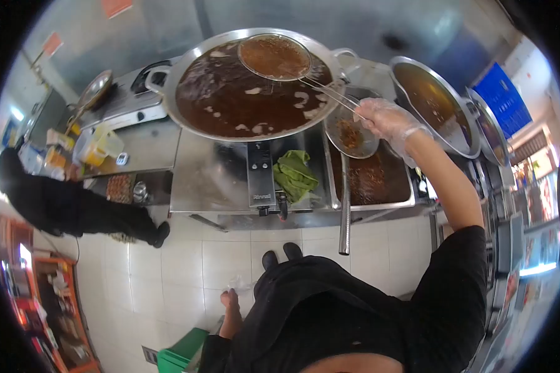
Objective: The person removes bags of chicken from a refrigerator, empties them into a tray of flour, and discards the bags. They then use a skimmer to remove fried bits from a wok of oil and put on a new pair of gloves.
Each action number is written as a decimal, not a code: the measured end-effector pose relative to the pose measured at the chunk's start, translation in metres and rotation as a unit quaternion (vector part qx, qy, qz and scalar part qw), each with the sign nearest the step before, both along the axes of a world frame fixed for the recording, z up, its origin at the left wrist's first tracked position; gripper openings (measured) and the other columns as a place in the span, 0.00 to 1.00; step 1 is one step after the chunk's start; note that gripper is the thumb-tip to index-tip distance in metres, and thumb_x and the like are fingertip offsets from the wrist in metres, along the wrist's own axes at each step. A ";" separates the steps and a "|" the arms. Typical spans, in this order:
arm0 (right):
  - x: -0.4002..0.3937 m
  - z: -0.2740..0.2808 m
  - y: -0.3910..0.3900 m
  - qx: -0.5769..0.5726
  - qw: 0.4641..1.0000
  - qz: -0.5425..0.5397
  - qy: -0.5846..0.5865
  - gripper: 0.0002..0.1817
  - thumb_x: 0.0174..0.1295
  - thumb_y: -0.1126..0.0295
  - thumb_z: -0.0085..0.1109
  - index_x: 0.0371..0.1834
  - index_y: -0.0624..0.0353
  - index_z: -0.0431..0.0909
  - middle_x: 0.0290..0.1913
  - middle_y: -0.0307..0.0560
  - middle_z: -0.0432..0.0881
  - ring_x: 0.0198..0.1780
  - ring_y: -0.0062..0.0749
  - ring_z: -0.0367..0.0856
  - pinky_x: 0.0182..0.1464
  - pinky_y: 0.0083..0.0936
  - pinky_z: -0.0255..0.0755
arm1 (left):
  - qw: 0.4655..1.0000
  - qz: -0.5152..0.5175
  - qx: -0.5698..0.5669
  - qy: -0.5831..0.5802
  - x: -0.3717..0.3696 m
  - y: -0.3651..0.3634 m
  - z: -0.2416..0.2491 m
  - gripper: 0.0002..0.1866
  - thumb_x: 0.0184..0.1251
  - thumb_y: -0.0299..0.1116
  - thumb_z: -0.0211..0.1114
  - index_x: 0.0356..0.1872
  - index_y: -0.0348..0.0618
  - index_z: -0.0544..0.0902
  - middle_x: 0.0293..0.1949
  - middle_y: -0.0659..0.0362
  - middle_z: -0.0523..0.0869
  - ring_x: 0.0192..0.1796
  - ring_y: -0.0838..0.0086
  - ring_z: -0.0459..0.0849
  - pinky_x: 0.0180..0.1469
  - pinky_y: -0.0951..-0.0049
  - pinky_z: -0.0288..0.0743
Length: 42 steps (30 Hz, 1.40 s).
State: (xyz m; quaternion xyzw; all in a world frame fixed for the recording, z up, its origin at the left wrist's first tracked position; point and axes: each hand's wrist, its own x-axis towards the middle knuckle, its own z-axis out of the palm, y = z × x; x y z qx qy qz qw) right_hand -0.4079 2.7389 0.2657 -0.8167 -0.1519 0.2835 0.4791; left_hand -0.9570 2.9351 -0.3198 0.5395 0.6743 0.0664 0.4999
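My right hand [386, 120], in a clear plastic glove, grips the thin wire handle of a round mesh strainer [275, 57]. Its mesh overlaps the far side of a wide two-handled metal pan [168, 87] of dark brown liquid with pale foam patches. Below that hand, a long-handled skimmer [346, 205] with brown bits in its bowl lies over a rectangular tray [407, 202] of reddish-brown liquid. Low by my side, my left hand [230, 299] has its fingers closed at a crumpled piece of clear plastic [236, 283].
A green cloth [295, 175] lies on the counter beside a Rinnai burner control [261, 180]. To the right stands a large pot [473, 146] of yellowish liquid. Another person [74, 199] in dark clothes works at left, near plastic containers [99, 146]. A green bin [183, 351] stands behind my left hand.
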 end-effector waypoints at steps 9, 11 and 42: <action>-0.079 -0.045 -0.196 -0.280 0.918 -0.036 -0.278 0.19 0.54 0.73 0.62 0.51 0.53 0.76 0.55 0.50 0.73 0.53 0.45 0.76 0.46 0.32 0.75 | 0.988 -0.142 0.046 -0.026 0.083 0.094 0.025 0.13 0.53 0.29 0.62 0.14 0.39 0.71 0.15 0.57 0.75 0.18 0.73 0.71 0.22 0.67 0.64; -0.111 -0.077 -0.229 -0.206 0.885 0.019 -0.416 0.14 0.60 0.70 0.59 0.50 0.55 0.77 0.50 0.54 0.78 0.51 0.47 0.78 0.45 0.35 0.74 | 0.989 -0.139 0.028 -0.043 0.097 0.097 0.024 0.13 0.53 0.30 0.62 0.14 0.39 0.71 0.15 0.57 0.76 0.18 0.72 0.71 0.22 0.67 0.64; -0.125 -0.139 -0.221 -0.446 0.765 -0.241 -0.398 0.19 0.71 0.60 0.46 0.58 0.60 0.72 0.53 0.65 0.76 0.55 0.58 0.73 0.55 0.46 0.66 | 0.976 -0.214 0.038 -0.013 0.118 0.113 -0.003 0.14 0.51 0.37 0.63 0.17 0.35 0.78 0.17 0.51 0.82 0.20 0.63 0.80 0.28 0.62 0.74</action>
